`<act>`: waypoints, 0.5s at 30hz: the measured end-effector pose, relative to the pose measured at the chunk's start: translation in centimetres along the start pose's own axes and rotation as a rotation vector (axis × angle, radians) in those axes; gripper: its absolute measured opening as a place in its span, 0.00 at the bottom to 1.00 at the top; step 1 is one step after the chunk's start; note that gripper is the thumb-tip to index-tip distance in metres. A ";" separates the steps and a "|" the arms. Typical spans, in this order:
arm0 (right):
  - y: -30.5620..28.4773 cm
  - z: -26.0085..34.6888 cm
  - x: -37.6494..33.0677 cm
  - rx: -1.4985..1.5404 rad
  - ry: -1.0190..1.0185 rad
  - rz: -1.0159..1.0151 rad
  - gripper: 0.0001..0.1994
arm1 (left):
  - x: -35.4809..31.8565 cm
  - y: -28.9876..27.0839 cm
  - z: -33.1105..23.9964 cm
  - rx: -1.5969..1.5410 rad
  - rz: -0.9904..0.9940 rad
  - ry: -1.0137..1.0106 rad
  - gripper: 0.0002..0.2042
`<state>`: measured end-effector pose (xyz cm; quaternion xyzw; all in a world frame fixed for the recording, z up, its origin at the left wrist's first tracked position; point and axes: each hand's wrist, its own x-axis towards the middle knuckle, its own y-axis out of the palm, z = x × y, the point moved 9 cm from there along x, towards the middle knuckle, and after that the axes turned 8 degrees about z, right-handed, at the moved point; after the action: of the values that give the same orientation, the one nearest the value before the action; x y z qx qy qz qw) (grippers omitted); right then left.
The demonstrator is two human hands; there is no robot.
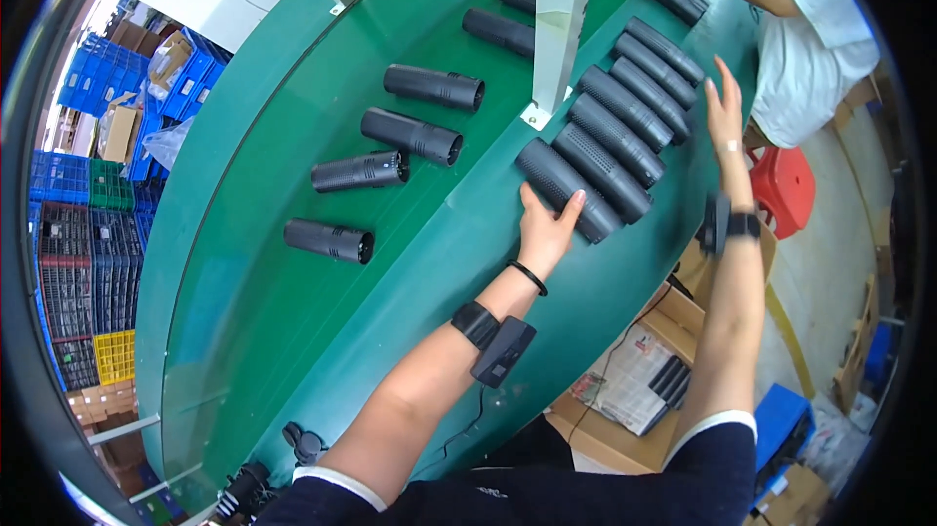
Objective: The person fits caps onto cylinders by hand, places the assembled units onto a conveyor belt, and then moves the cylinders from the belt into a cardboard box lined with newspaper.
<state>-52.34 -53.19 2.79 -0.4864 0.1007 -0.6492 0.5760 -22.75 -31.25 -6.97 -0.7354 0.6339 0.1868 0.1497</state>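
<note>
A long green worktop (pixel 293 263) curves across the room, with a pale upright post (pixel 558 28) standing on it. Stacked blue, green and yellow crates (pixel 88 233) line the left side. Cardboard boxes (pixel 625 409) and a red plastic stool (pixel 786 184) stand on the pale floor (pixel 830 263) at right.

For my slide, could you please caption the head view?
Left hand rests on a row of black cylinders on a green conveyor; right hand hovers open.

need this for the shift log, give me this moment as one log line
left hand: on nearest black cylinder of row | right hand: open, at row's far end | surface: green table | loose cylinders on belt
</note>
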 end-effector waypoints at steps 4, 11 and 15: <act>-5.1 7.2 -13.8 0.236 0.133 0.150 0.15 | -2.9 -1.4 1.8 -0.018 0.064 -0.094 0.48; -7.2 15.3 -42.9 0.987 1.096 0.326 0.09 | -10.1 -3.8 6.4 -0.085 0.160 -0.116 0.29; -7.8 19.1 -59.9 0.802 1.211 0.774 0.11 | -17.6 -1.7 9.3 -0.137 0.290 -0.142 0.12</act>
<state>-51.32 8.15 -12.99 0.2600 0.3150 -0.5414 0.7349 -24.14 -11.32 -7.03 -0.6297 0.7069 0.3007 0.1151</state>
